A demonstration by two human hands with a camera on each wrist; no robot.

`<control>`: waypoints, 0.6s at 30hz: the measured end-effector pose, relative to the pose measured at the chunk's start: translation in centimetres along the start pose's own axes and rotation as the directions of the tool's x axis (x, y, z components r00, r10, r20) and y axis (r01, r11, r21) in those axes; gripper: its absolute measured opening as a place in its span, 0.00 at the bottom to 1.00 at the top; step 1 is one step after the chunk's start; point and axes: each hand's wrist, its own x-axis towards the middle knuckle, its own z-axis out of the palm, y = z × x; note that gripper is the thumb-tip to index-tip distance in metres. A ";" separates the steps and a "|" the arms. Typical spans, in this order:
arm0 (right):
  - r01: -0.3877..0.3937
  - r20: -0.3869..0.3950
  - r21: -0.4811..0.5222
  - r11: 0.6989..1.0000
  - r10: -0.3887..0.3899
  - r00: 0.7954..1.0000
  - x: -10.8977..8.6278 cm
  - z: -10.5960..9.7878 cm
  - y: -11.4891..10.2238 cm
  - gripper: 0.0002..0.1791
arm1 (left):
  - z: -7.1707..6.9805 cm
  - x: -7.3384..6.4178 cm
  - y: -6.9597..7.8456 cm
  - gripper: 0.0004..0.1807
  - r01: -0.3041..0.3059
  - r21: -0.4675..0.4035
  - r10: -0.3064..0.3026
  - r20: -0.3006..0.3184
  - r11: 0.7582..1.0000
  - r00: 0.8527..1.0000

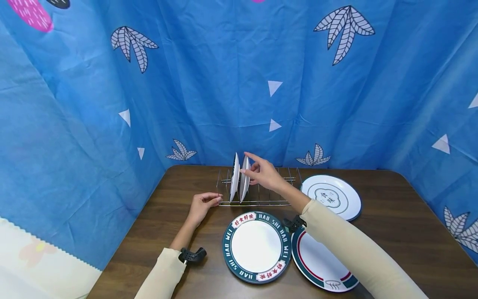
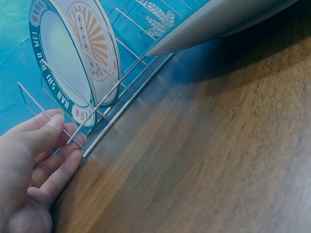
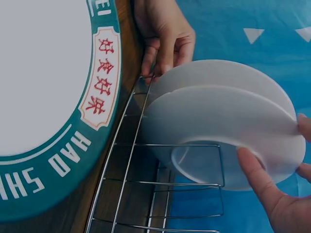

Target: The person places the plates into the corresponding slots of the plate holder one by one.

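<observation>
My left hand pinches the left front end of a wire dish rack; in the left wrist view its thumb and fingers are around the end wires. Two plates stand on edge in the rack's left part. The outer one is a green-rimmed plate with white lettering. Beside it stands a plate with orange rays, whose white back faces right. My right hand holds this second plate, thumb against its back and fingertips at its upper edge.
On the brown table, another green-rimmed lettered plate lies in front of the rack. Right of it is a plate with red and green bands, partly under the right sleeve. A white plate lies behind; a blue curtain hangs beyond.
</observation>
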 end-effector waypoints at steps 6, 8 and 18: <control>-0.026 -0.004 -0.022 0.999 0.026 1.000 -1.2 -0.5 0.2 0.42 | 0.0 0.0 0.0 0.07 -0.004 -0.012 0.004 0.001 1.000 1.000; -0.042 -0.014 -0.027 0.999 0.042 0.999 -1.8 -0.7 0.3 0.43 | -0.1 0.0 -0.1 0.08 -0.004 -0.004 0.004 0.003 1.000 1.000; -0.001 -0.059 -0.024 1.000 0.000 0.998 -5.8 -2.3 0.3 0.42 | 0.0 0.0 0.0 0.08 -0.003 -0.014 0.003 0.005 1.000 1.000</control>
